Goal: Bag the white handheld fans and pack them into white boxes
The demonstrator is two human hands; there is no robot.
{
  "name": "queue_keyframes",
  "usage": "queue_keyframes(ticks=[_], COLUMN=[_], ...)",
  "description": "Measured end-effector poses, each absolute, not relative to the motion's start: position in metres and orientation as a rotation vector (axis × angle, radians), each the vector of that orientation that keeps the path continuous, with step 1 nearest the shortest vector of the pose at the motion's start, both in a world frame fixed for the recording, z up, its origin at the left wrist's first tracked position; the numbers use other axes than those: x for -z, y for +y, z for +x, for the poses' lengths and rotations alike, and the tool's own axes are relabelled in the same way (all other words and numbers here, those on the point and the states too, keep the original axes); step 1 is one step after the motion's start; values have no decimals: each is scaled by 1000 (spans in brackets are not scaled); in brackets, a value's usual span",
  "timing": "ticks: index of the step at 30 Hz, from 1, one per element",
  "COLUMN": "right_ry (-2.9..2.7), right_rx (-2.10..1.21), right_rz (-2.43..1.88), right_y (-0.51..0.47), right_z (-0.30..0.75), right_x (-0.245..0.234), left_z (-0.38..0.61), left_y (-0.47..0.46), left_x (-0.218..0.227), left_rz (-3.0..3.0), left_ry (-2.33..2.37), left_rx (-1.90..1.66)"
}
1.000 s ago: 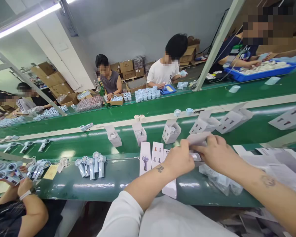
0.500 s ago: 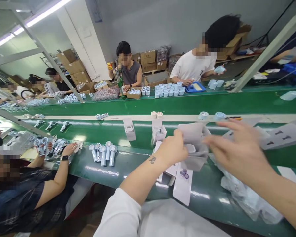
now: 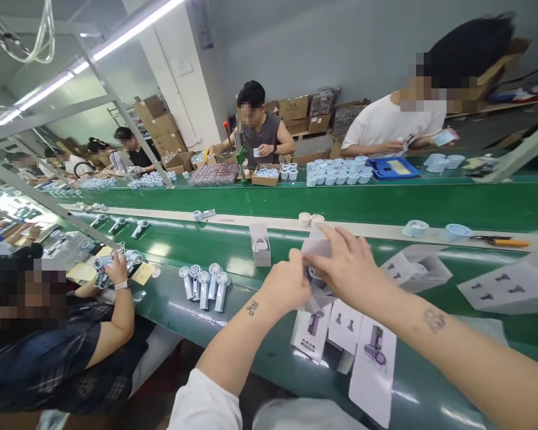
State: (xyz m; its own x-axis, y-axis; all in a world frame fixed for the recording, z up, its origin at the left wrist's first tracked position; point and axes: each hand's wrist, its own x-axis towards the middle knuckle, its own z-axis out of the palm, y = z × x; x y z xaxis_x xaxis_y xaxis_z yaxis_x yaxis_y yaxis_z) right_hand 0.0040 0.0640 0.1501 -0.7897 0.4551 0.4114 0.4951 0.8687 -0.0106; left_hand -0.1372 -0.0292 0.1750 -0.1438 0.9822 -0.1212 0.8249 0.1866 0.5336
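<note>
Closest to the viewer, a long white panel (image 3: 374,367) printed with a purple handheld fan lies on a glossy green bench (image 3: 273,349). Beside it are two white printed cartons (image 3: 311,331), below the wearer's tattooed forearms.

Just beyond them, an open white box (image 3: 316,243) sits between the two bare hands, partly hidden by them. The left hand (image 3: 289,282) is closed on its left side, fingers curled. The right hand (image 3: 347,257) touches it from the right, thumb reaching across the front and fingers slightly spread; whether it grips cannot be told. Something pale shows inside, mostly covered.

To the left, well apart from the hands, pale blue handheld fans (image 3: 205,283) lie in a cluster. A co-worker (image 3: 89,349) in dark plaid handles more fans.

Further back, open boxes stand on either side: one upright (image 3: 260,249) to the left, others (image 3: 511,283) tilted to the right. Beyond are orange-handled pliers (image 3: 504,241) and, across a green strip, rows of light blue cups (image 3: 338,172) before seated people (image 3: 392,128).
</note>
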Motion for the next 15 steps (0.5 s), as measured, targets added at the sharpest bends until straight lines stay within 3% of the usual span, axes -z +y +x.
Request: queue_keyframes(ticks=[6, 9, 15], right_ry=[-2137, -2155, -2444], right_rx=[-236, -504, -1014], right_rz=[-590, -642, -922], right_y=[78, 79, 76], right_z=[-17, 0, 74], right_x=[-152, -142, -56], left_z=[-211, -270, -383], left_y=[-39, -48, -28], left_x=[-157, -162, -152], left_rz=[1461, 1264, 1074], left_ry=[2200, 2237, 2526], left_rx=[-663, -815, -757])
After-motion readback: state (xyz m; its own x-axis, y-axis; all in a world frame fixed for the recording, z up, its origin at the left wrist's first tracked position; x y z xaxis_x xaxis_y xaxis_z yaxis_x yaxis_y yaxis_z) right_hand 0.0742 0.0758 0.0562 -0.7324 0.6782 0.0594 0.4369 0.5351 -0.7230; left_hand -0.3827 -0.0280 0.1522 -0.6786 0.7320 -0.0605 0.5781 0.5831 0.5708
